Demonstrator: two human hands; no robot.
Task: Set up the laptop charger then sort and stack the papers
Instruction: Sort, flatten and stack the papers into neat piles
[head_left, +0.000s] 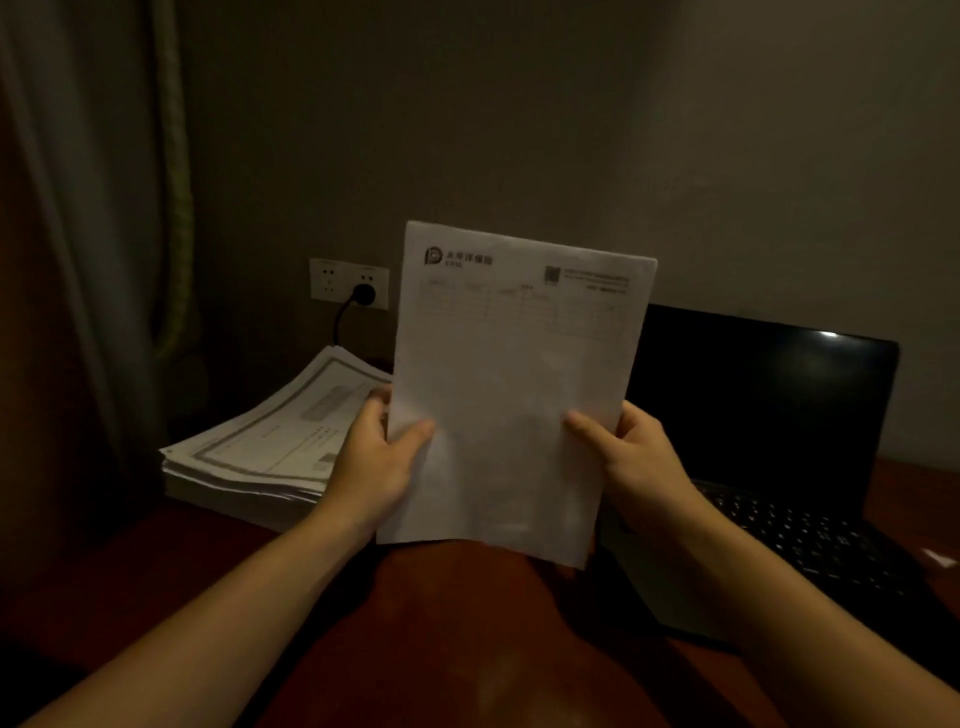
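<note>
I hold a white printed sheet (511, 374) upright in front of me, above the desk. My left hand (376, 457) pinches its left edge, thumb on the front. My right hand (631, 457) pinches its right edge the same way. A thick stack of papers (265, 447) lies on the desk to the left, a bordered form on top. The charger's black plug (362, 295) sits in the white wall socket (332, 283), its cable running down behind the stack. An open black laptop (769, 405) stands at the right, screen dark.
The reddish-brown wooden desk (467, 649) spreads below my arms. A curtain (104, 208) hangs at the left by the dim wall. A small white scrap (939, 557) lies at the laptop's right edge.
</note>
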